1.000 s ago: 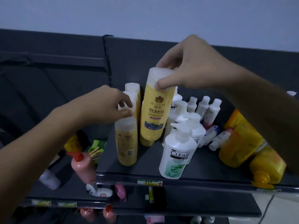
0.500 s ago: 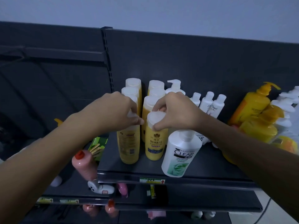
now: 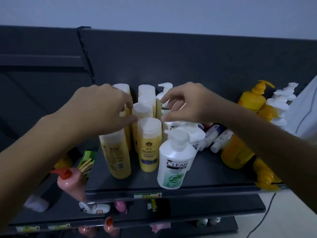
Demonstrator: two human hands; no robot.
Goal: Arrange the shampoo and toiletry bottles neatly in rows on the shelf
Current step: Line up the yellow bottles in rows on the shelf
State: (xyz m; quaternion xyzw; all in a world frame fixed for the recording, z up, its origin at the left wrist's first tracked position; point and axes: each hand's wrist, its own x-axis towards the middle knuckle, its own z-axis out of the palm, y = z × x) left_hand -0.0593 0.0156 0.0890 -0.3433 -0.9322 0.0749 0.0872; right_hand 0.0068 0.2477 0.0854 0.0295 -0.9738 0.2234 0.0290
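Yellow bottles (image 3: 148,145) partly hidden behind left hand (image 3: 103,109); its grip unclear.

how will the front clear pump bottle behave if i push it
Probably tippy: the CLEAR bottle is tall with a pump on top, so a high push may topple it. Its smooth plastic likely slides on the shelf if pushed low. It stands near the front edge, so a forward shove could drop it.
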